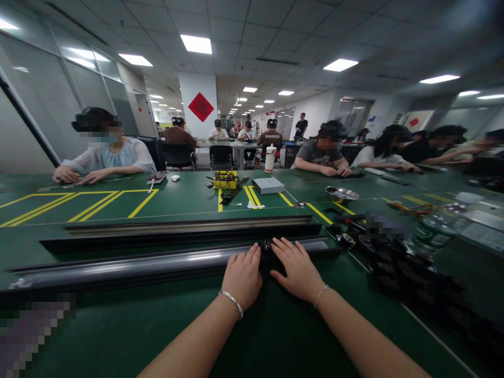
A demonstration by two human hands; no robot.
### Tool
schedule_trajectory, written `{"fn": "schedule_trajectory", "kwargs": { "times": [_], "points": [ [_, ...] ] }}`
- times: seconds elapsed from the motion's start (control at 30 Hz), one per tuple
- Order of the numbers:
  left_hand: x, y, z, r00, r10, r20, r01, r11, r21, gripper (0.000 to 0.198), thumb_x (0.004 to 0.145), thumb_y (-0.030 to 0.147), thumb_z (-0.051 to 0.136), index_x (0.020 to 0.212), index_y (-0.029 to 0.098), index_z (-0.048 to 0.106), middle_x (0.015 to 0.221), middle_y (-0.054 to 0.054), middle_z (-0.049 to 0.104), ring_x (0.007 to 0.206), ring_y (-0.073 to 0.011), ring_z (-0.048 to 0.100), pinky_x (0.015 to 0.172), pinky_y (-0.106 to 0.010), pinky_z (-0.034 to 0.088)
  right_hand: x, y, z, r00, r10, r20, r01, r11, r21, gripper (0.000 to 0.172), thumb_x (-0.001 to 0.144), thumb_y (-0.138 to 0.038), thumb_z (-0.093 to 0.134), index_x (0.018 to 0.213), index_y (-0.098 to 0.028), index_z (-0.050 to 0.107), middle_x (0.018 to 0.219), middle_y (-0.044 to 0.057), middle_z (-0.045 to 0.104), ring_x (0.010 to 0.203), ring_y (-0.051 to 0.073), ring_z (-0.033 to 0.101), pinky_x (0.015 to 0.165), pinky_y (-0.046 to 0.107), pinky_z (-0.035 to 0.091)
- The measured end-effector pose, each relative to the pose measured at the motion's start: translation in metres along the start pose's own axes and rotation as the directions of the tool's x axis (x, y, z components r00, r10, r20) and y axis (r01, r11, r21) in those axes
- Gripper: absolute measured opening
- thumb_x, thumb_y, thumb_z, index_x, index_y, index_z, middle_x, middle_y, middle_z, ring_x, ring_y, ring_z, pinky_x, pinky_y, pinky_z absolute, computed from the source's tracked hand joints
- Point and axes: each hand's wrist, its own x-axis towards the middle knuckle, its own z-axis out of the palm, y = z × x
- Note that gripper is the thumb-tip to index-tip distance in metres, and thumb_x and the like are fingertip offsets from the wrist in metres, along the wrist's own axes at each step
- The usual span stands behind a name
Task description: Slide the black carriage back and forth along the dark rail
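Note:
A long grey metal channel with dark edges [149, 266] lies across the green table in front of me. A small black part [267, 245] sits on it toward the right end; its kind is too small to make out. My left hand [242, 275] rests flat at the near side of the channel, fingers stretched forward, the tips beside the black part. On the other side of that part lies my right hand [297, 270], fingers spread over the channel and thumb apart. Behind it runs a second long dark channel [189, 231], touched by neither hand.
A cluster of black parts [413, 278] and a clear bottle [437, 231] stand to the right. Farther back are a metal bowl [342, 194], a grey box [268, 185], and a yellow box with black cables [226, 180]. Several people sit around the tables.

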Motion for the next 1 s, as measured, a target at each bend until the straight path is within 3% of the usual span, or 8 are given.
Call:
{"fn": "schedule_trajectory", "kwargs": {
  "times": [1.0],
  "points": [
    [0.0000,-0.0002,-0.0024,1.000,0.010,0.017,-0.011,0.999,0.032,0.055,0.076,0.025,0.046,0.130,0.020,0.036,0.139,-0.004,0.036,0.101,-0.0206,0.049,0.083,-0.037,0.036,0.0021,0.0045,0.0020,1.000,-0.022,-0.020,0.023,0.998,0.052,0.057,0.076,-0.042,0.048,0.128,-0.019,0.040,0.137,0.007,0.037,0.127,0.024,0.028,0.103,0.046,0.021]
  ]
}}
